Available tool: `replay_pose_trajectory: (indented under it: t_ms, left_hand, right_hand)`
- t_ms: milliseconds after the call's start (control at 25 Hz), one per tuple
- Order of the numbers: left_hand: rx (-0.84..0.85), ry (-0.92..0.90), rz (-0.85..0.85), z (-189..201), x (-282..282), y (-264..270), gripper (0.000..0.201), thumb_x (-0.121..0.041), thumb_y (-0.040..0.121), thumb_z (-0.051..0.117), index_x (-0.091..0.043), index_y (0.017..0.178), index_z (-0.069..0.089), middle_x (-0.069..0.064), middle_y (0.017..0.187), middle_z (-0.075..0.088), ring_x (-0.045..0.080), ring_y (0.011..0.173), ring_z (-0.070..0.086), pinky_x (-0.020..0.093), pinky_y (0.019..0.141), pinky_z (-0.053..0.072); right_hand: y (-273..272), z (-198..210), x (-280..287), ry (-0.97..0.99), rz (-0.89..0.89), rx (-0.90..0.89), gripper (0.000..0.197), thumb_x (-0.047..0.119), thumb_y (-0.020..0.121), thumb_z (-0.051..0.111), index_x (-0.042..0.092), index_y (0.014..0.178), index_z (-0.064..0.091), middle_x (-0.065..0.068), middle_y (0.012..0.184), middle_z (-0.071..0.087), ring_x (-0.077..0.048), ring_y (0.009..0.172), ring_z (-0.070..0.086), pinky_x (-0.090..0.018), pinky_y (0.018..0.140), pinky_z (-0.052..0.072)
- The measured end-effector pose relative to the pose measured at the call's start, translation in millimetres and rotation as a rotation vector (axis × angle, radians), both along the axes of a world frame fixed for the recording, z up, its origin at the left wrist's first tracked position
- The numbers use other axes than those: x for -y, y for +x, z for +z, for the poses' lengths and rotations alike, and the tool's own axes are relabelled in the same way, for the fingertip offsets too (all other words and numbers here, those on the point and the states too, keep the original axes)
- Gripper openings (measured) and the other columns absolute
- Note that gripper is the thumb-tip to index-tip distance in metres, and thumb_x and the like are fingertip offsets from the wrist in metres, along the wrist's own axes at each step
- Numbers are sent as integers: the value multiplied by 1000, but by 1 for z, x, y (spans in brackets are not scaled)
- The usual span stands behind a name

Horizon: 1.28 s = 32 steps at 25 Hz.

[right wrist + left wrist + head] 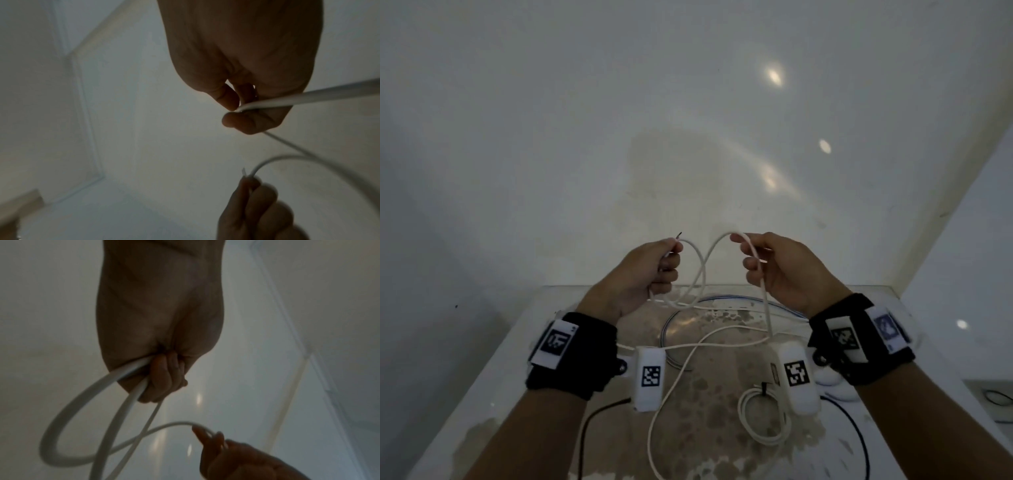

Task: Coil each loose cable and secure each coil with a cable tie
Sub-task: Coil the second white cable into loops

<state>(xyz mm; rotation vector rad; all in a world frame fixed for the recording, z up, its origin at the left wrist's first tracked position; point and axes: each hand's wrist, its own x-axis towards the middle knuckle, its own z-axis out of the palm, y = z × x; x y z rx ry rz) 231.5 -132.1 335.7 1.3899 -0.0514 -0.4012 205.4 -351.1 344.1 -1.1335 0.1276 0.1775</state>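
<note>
The white cable (701, 270) I'm working is up in the air between my two hands, above the far edge of the table (914, 346), crossing over itself in a figure-eight between them. My left hand (643, 274) has its fingers curled around one loop of it, with the cable's stripped tip poking out past the thumb and forefinger; from the left wrist view I can see two strands running through that fist and a big loop (68, 423) hanging out below it. My right hand (784, 270) pinches the next bend of the same cable between thumb and forefinger, the other fingers loosely curled beside it. From there the cable drops straight down past my right wrist to the tabletop, where its slack wanders in a wide curve across the mottled surface toward the near edge.

Also on the table, near my right wrist, I see a second white cable already wound into a small coil (763, 418) with a dark tie (764, 389) cinched at its top. A bluish-grey cable (722, 301) lies in a loop further back, under my hands, and a black cable (859, 438) curves along the right side, with another black lead (592, 421) near my left forearm. Both wrists carry black straps with white marker tags
</note>
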Motion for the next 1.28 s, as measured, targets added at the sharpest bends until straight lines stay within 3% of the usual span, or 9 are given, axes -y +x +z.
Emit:
replay_pose_trajectory:
  t_ms: [440,560,640,720,880,1000,1080,1200,1280]
  left_hand:
    - [-50,-253,165,-2,43,-3,29,-22,104,34,-17,78,45,-6,57,25,5,37,18,17,33,16]
    - [-104,-548,214,-3,34,3,29,-18,101,36,-17,74,44,-6,54,27,5,36,21,18,32,20]
    - [-162,-734,162,-4,41,2,30,-18,101,35,-15,72,44,-6,55,30,6,38,25,18,35,23]
    - [-196,-870,134,-5,50,-1,32,-19,102,35,-15,72,44,-5,59,31,7,41,27,19,39,26]
    - [-193,-1018,212,1,55,0,32,-18,103,34,-14,72,42,-5,59,31,8,41,27,20,39,28]
    - [-139,-968,328,9,54,2,30,-15,103,32,-15,73,38,-3,57,33,10,41,29,22,40,30]
    - [-120,-924,366,12,53,2,29,-16,104,31,-15,75,36,-3,57,34,10,42,30,22,42,32]
    - [-136,-899,337,12,56,-4,31,-17,105,32,-14,75,38,0,60,37,11,48,36,24,49,39]
    - [-135,-852,335,11,52,-10,32,-15,104,37,-10,73,44,4,64,44,16,60,50,29,67,52]
  right_hand:
    - [-21,-44,3,-634,-321,234,18,17,101,52,8,114,60,-12,84,66,-18,53,58,-32,48,50]
    - [-17,-69,22,-959,-145,205,64,42,97,57,29,153,28,-13,149,36,-16,104,56,-43,92,54]
    - [-24,-76,12,-1096,32,322,84,72,79,60,48,149,21,5,163,5,-21,136,37,-47,111,40]
    - [-31,-74,-4,-1092,81,528,77,80,74,56,56,142,28,14,163,8,-11,149,18,-45,118,28]
    - [-33,-76,-32,-936,107,736,61,57,87,64,38,139,39,10,151,33,-4,140,33,-37,114,35]
    - [-35,-80,-42,-851,-270,749,63,46,80,78,32,128,39,6,130,42,-10,119,49,-32,96,45]
    - [-29,-77,-41,-1020,-437,838,74,48,78,79,27,137,39,3,144,36,-15,133,41,-30,105,38]
    - [-9,-66,-36,-1198,-348,888,38,45,93,59,21,123,57,0,149,43,-14,140,36,-37,107,36]
    - [5,-56,-26,-1067,-174,888,23,35,101,50,15,103,60,1,116,67,-7,110,57,-37,90,48]
